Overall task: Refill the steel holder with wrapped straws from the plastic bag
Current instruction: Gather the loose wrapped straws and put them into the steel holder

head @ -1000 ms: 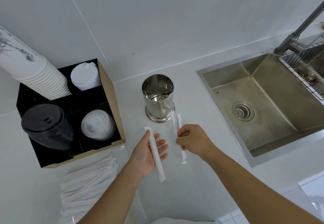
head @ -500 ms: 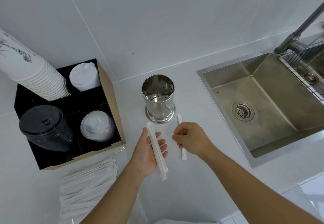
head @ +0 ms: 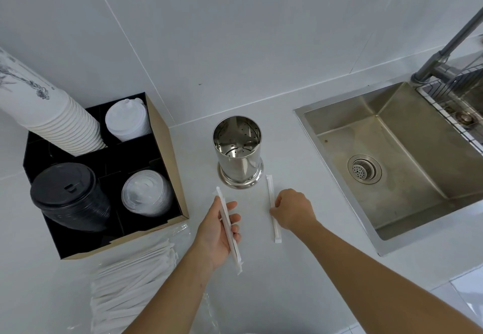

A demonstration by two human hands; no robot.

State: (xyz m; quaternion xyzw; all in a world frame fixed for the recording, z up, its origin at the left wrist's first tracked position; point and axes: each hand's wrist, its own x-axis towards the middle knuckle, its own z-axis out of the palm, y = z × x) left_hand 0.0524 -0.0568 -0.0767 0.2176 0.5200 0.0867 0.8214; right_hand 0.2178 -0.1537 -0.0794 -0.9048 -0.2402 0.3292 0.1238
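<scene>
The empty steel holder (head: 239,156) stands upright on the white counter, its perforated inside showing. My left hand (head: 214,232) is just in front of it to the left, with a wrapped straw (head: 236,252) lying along the palm under the thumb; the fingers are loosely curled. Right of that, my right hand (head: 292,209) pinches the middle of a second wrapped straw (head: 269,187), which lies flat on the counter beside the holder's base. The clear plastic bag of wrapped straws (head: 130,289) lies at the lower left.
A cardboard organizer (head: 167,171) with stacked paper cups and black, white and clear lids sits at the left. A steel sink (head: 418,164) with a faucet (head: 444,49) and a wire rack (head: 454,93) fills the right.
My right hand has moved slightly right and settled its fingertips on the straw on the counter. One of the two straws near it is gone from there. My left hand rose a little toward the holder.
</scene>
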